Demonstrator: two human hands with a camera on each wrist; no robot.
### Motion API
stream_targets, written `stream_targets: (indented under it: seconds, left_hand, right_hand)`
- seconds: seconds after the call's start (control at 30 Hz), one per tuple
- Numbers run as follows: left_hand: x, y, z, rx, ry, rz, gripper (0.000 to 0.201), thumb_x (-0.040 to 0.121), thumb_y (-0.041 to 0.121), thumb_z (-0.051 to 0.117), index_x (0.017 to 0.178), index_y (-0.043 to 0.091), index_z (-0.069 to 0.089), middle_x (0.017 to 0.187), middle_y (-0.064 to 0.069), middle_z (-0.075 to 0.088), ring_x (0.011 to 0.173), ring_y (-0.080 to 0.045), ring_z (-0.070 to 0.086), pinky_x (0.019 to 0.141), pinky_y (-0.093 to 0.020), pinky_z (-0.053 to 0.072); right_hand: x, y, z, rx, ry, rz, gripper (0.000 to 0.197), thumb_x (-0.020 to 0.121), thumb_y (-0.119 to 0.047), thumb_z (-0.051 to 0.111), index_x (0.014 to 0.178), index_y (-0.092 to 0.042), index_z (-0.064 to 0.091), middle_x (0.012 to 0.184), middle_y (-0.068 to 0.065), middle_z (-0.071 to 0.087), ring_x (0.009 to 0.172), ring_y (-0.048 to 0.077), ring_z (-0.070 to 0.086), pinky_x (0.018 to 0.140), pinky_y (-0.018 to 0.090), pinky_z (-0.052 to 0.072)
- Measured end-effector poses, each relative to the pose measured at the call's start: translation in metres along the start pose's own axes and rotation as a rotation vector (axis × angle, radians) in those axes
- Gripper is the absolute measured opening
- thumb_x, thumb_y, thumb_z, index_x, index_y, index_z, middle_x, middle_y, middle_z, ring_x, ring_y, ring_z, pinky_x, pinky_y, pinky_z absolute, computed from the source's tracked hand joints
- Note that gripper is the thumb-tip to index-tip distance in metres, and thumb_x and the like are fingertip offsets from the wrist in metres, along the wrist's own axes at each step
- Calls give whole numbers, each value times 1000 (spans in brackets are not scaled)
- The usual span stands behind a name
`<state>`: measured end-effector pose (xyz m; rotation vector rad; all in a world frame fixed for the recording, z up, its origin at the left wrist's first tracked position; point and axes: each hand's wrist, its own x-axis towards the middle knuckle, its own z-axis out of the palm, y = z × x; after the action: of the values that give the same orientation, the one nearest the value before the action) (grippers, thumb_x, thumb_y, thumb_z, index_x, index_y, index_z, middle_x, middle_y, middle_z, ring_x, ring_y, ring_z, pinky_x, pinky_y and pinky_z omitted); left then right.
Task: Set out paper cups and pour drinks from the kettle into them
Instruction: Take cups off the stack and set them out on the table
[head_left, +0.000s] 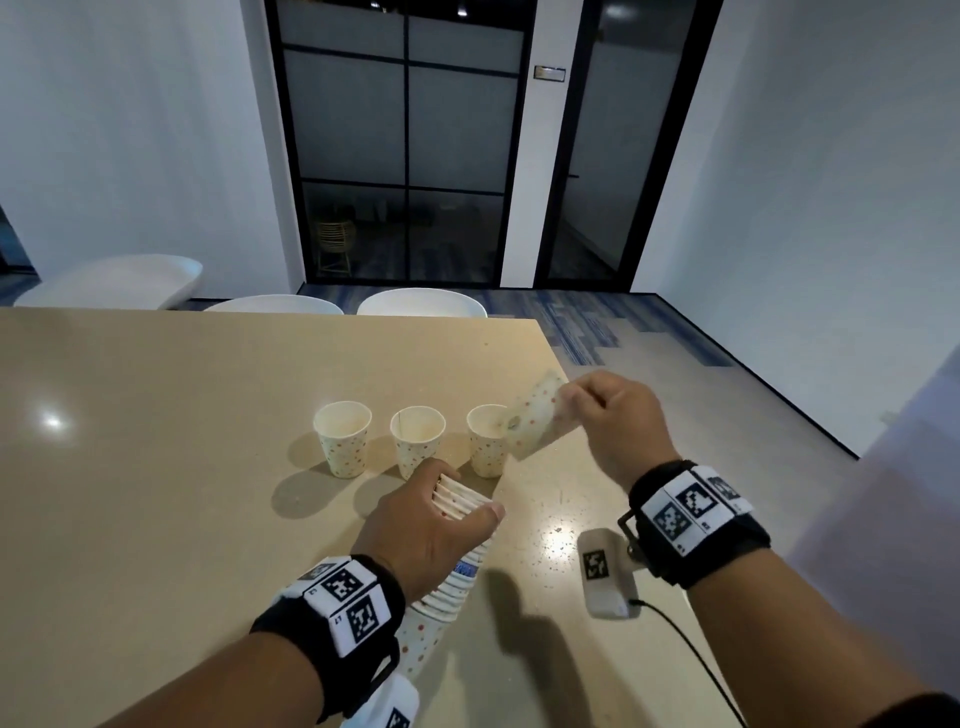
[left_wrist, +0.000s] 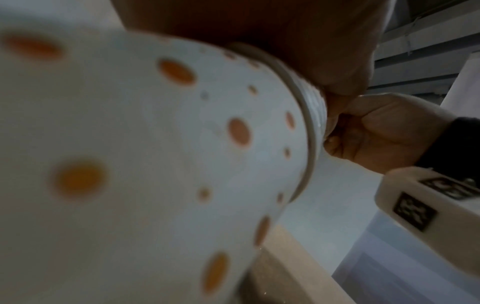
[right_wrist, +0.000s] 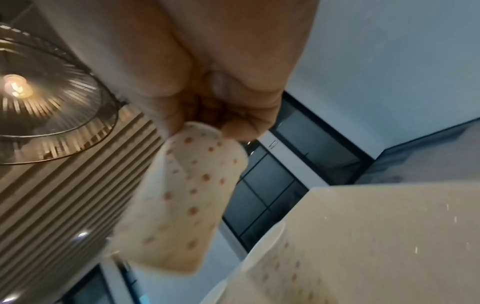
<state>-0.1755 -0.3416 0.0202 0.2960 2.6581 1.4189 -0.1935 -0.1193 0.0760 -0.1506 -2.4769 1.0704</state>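
Three dotted white paper cups stand upright in a row on the tan table (head_left: 156, 415): left cup (head_left: 343, 437), middle cup (head_left: 417, 440), right cup (head_left: 487, 439). My left hand (head_left: 441, 514) grips a nested stack of paper cups (head_left: 447, 587), which fills the left wrist view (left_wrist: 155, 164). My right hand (head_left: 602, 415) pinches a single cup (head_left: 537, 421) by its rim; it hangs tilted and blurred in the air just right of the row, seen also in the right wrist view (right_wrist: 187, 201). No kettle is in view.
The table's right edge (head_left: 582, 452) runs just under my right hand. White chairs (head_left: 421, 301) stand at the far side. Glass doors (head_left: 405, 140) and grey floor lie beyond. A cable (head_left: 691, 649) trails from my right wrist camera.
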Motion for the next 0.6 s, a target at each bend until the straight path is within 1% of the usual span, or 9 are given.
stream_targets:
  seconds: [0.03, 0.07, 0.13, 0.2, 0.27, 0.43, 0.5, 0.53, 0.6]
  left_hand:
    - [-1, -1, 1, 4, 6, -16, 53, 64, 71, 64, 97, 32, 53, 86, 11, 70, 80, -8, 68, 79, -35, 58]
    - [-1, -2, 1, 6, 6, -31, 52, 66, 69, 66, 98, 31, 53, 88, 11, 69, 81, -8, 67, 80, -35, 58]
    - [0, -2, 3, 16, -1, -46, 48, 72, 65, 69, 99, 29, 52, 91, 12, 67, 83, -9, 66, 81, -34, 58]
    - [2, -1, 3, 37, 1, -50, 47, 73, 64, 69, 98, 29, 52, 92, 11, 66, 84, -9, 66, 80, -33, 58]
    - [2, -1, 3, 51, 1, -50, 48, 72, 66, 68, 98, 29, 52, 92, 12, 66, 85, -9, 66, 81, -34, 58]
    - [3, -8, -1, 49, -21, -45, 51, 70, 69, 65, 102, 32, 50, 94, 12, 66, 87, -7, 65, 85, -35, 58]
    - [1, -10, -3, 44, -30, -51, 53, 67, 70, 64, 103, 33, 50, 95, 13, 66, 87, -7, 66, 86, -36, 58]
    - [0, -10, -5, 42, -29, -56, 54, 67, 70, 65, 104, 33, 50, 95, 13, 66, 88, -8, 66, 86, -36, 58]
    - [-3, -9, -7, 42, -11, -56, 53, 68, 68, 66, 104, 32, 51, 96, 13, 66, 88, -8, 65, 86, -36, 57]
  right_hand:
    - [10, 9, -2, -152, 45, -15, 24, 96, -24, 52, 86, -12, 70, 81, 1, 65, 73, 17, 56, 72, 35, 51]
    - [19, 18, -1, -314, 37, -20, 24, 97, -23, 50, 89, -11, 70, 86, 3, 65, 79, 20, 58, 76, 36, 50]
    - [31, 35, 11, -577, -91, -13, 23, 96, -19, 48, 95, -11, 70, 94, 7, 63, 88, 25, 59, 78, 31, 48]
    - [34, 51, 30, -731, -248, -48, 23, 94, -15, 47, 98, -12, 69, 101, 8, 63, 96, 26, 59, 78, 29, 45]
    - [33, 61, 44, -828, -340, -89, 23, 93, -15, 47, 103, -12, 68, 107, 9, 62, 102, 27, 58, 82, 30, 45]
    - [38, 70, 54, -872, -331, -101, 23, 93, -18, 51, 110, -15, 67, 113, 8, 61, 107, 25, 53, 87, 32, 46]
    - [37, 67, 49, -818, -333, -42, 26, 93, -20, 51, 115, -14, 65, 117, 7, 60, 111, 25, 53, 91, 32, 47]
    - [34, 64, 44, -764, -314, -3, 29, 93, -23, 52, 118, -14, 64, 120, 7, 59, 114, 24, 51, 94, 34, 47]
    - [23, 49, 34, -640, -170, 4, 33, 92, -31, 56, 120, -15, 64, 121, 3, 58, 117, 23, 49, 95, 36, 47]
